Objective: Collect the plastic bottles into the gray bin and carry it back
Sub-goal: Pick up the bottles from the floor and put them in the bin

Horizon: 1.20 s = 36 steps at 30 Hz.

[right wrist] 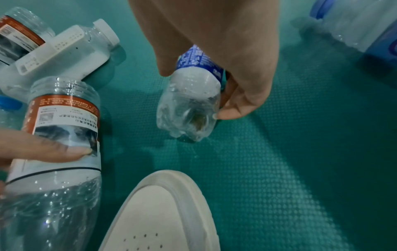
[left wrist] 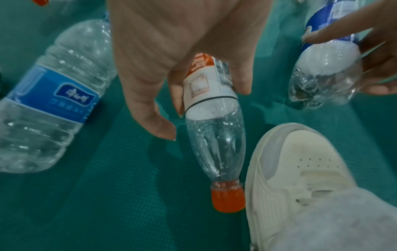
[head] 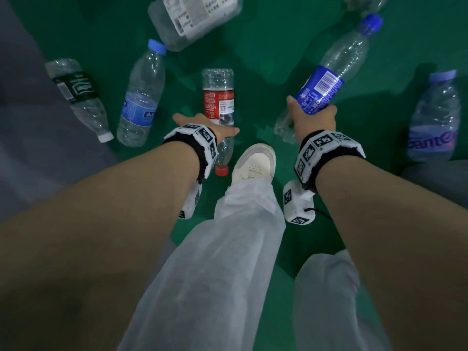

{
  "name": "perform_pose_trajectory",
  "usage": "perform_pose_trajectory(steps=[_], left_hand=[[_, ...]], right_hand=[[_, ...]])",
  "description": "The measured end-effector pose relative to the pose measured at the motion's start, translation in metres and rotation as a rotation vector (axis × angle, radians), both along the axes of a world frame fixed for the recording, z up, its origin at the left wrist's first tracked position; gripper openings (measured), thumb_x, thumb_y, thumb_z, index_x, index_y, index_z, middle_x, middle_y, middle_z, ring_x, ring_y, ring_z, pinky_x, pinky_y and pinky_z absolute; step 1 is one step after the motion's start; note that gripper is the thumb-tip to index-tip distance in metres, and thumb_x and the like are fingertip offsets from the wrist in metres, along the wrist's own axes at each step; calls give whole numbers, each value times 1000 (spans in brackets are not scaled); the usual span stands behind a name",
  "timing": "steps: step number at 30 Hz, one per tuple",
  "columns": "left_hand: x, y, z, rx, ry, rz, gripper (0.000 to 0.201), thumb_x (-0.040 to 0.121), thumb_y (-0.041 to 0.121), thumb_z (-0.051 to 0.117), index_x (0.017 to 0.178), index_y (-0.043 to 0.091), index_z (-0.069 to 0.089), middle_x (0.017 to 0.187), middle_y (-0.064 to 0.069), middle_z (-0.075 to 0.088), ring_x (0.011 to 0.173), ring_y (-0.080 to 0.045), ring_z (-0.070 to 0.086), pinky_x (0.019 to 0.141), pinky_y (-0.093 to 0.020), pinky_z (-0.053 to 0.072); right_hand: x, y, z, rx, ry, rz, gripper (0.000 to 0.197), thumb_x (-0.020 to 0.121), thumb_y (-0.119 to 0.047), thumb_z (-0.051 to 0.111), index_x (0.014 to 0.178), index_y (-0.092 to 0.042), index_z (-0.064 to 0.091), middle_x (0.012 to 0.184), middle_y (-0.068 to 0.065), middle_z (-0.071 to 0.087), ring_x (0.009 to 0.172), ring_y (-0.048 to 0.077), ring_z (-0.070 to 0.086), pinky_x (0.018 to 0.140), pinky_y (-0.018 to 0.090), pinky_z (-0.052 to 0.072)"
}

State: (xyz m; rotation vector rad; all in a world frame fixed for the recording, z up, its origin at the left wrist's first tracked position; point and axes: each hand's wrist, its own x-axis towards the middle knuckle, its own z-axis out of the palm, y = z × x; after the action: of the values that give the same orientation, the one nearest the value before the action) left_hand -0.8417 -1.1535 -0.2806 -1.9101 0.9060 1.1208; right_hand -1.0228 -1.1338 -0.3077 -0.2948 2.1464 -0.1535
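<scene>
My left hand point(head: 202, 124) reaches down and grips a clear bottle with a red label point(head: 219, 97) that lies on the green floor, red cap point(left wrist: 228, 198) toward me. In the left wrist view thumb and fingers point(left wrist: 241, 81) curl round its label. My right hand point(head: 314, 117) holds a clear bottle with a dark blue label point(head: 329, 77) near its base, blue cap pointing away and up. The base point(right wrist: 189, 115) is just above or on the floor. No gray bin shows in any view.
Several more empty bottles lie around: a light-blue-labelled one point(head: 141, 97), a dark-green-labelled one point(head: 78, 95), a large white-labelled one point(head: 195, 19), a purple-labelled one point(head: 435, 117). My white shoe point(head: 255, 163) stands between the hands. Grey flooring borders the left.
</scene>
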Motion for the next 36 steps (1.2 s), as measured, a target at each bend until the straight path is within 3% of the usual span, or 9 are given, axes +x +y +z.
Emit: perform_pose_trajectory(steps=[3, 6, 10, 14, 18, 22, 26, 31, 36], left_hand=[[1, 6, -16, -42, 81, 118, 71, 70, 64, 69, 126, 23, 56, 129, -7, 53, 108, -26, 54, 96, -33, 43], [-1, 13, -15, -116, 137, 203, 54, 74, 47, 74, 117, 17, 60, 112, -3, 66, 87, -20, 60, 76, -26, 45], [-8, 18, -2, -167, 143, 142, 53, 74, 47, 74, 115, 17, 62, 111, -1, 66, 85, -18, 58, 76, -24, 45], [-24, 20, 20, -228, 132, 91, 58, 71, 51, 74, 114, 16, 59, 110, -3, 65, 91, -20, 61, 80, -26, 48], [-58, 22, 52, -302, 160, -45, 68, 64, 59, 69, 114, 14, 57, 109, -9, 61, 94, -26, 62, 81, -30, 49], [-95, 21, 90, -357, 242, -129, 66, 69, 52, 71, 120, 13, 54, 112, -10, 54, 93, -24, 56, 86, -32, 45], [-128, 23, 133, -426, 321, -174, 60, 70, 49, 73, 117, 16, 54, 104, -5, 43, 87, -21, 49, 82, -29, 41], [-172, 40, 185, -522, 390, -204, 55, 72, 51, 71, 110, 13, 58, 103, -7, 50, 87, -18, 46, 79, -25, 35], [-224, 74, 223, -540, 437, -151, 66, 53, 74, 62, 99, 26, 65, 101, -2, 65, 90, -18, 62, 87, -37, 51]], right_hand=[[-2, 0, -5, -30, -4, -4, 67, 75, -51, 74, 121, -12, 44, 111, 3, 62, 97, 21, 63, 88, 35, 51], [-4, 4, 2, -54, -31, 5, 62, 77, -47, 74, 121, -13, 47, 102, -4, 59, 89, 15, 61, 77, 25, 48], [-6, 14, 18, -86, -43, 36, 58, 76, -44, 75, 117, -11, 49, 100, -4, 60, 86, 13, 60, 78, 26, 50], [-16, 25, 47, -92, -81, 43, 58, 75, -37, 78, 118, -11, 50, 105, -2, 62, 84, 12, 58, 72, 21, 42], [-39, 42, 91, -132, -68, 50, 58, 71, -33, 81, 116, -10, 53, 108, 2, 65, 90, 16, 62, 76, 22, 45], [-72, 64, 141, -165, -21, 140, 59, 70, -32, 82, 116, -10, 53, 112, 5, 64, 98, 20, 62, 83, 25, 48], [-95, 90, 184, -178, -24, 207, 58, 70, -27, 82, 117, -11, 53, 114, 7, 62, 101, 22, 61, 87, 28, 48], [-120, 120, 232, -221, -28, 52, 58, 70, -31, 82, 117, -12, 54, 114, 7, 64, 101, 22, 61, 83, 23, 43], [-158, 154, 266, -274, -26, -110, 60, 70, -35, 83, 118, -14, 54, 113, 4, 66, 100, 19, 64, 89, 27, 50]])
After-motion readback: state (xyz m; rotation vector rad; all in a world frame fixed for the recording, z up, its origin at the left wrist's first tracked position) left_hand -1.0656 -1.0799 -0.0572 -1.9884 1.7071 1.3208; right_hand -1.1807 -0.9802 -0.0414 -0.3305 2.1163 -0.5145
